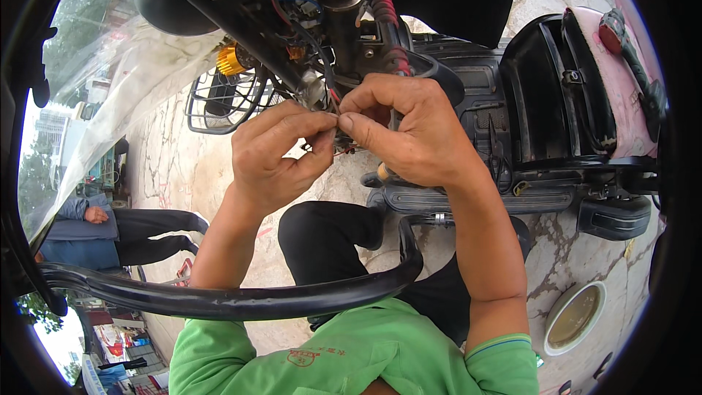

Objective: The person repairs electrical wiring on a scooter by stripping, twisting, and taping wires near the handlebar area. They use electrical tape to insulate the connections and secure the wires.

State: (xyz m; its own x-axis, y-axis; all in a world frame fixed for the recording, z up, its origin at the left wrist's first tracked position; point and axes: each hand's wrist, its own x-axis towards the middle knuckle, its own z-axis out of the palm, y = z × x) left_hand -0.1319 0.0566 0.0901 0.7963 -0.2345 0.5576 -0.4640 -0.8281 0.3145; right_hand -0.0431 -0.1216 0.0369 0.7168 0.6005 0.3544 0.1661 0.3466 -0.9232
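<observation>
Both my hands are raised in front of the opened front end of a black electric scooter or tricycle. My left hand [274, 150] is closed in a pinch, its thumb and index finger on a thin wire. My right hand [409, 132] pinches at the same spot from the other side, so the fingertips nearly meet. A short red-and-dark wire [334, 94] runs down into this grip; its end is hidden by the fingers. Above, more loose wires [316, 43] hang beside the steering column [344, 29].
A black curved bar [219, 301] crosses below my forearms. Around the front end are a wire basket [201, 114], a gold ribbed part [230, 60] and clear plastic sheeting [110, 95]. The footboard [479, 95], a basin [601, 307] and a standing person [88, 230] are also there.
</observation>
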